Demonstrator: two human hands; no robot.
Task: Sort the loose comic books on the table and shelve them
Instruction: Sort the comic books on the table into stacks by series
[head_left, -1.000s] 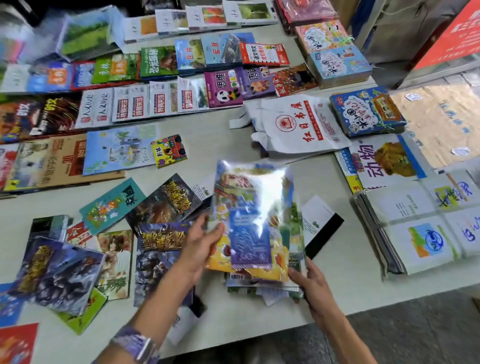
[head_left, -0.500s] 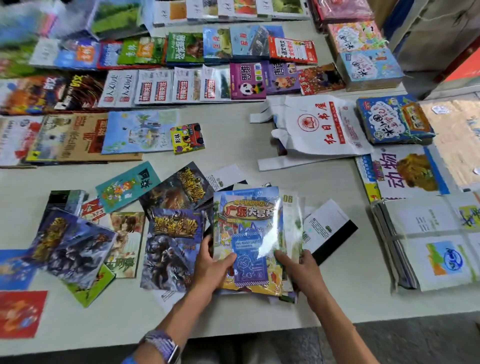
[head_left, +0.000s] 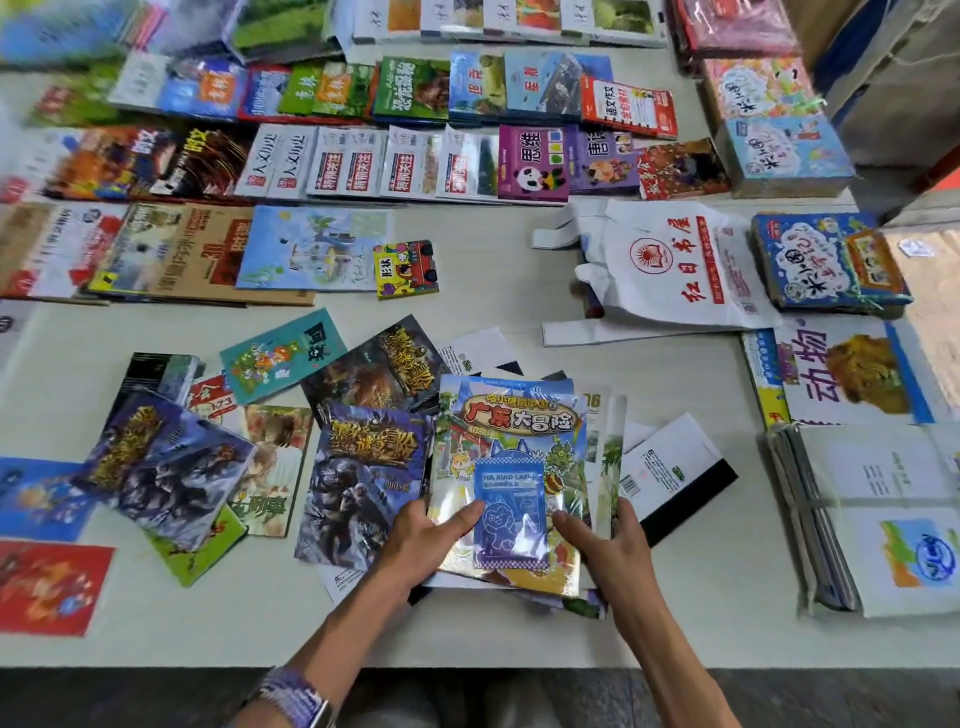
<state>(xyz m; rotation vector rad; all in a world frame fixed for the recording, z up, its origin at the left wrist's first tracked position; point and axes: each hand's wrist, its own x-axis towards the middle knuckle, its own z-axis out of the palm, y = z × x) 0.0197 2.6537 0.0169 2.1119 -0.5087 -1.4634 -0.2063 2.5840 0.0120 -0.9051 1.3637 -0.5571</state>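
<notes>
A plastic-wrapped comic (head_left: 514, 457) with a yellow and blue cover lies flat on top of a small stack of comics near the table's front edge. My left hand (head_left: 423, 540) grips the stack's left side, thumb on the cover. My right hand (head_left: 605, 545) grips its right side the same way. Loose dark fantasy comics (head_left: 363, 478) lie scattered to the left, with a teal one (head_left: 283, 353) and a red one (head_left: 52, 587) among them. A white booklet with a black edge (head_left: 675, 467) pokes out to the right of the stack.
Rows of books and magazines (head_left: 363, 161) cover the far half of the table (head_left: 727, 623). A white plastic bag (head_left: 670, 270) lies right of centre. Tied bundles of booklets (head_left: 878, 514) and a large animal book (head_left: 852, 374) sit at the right edge.
The wrapped comic was tilted up in my hands and now lies flat on the stack. Both hands have come down to hold the stack's two sides.
</notes>
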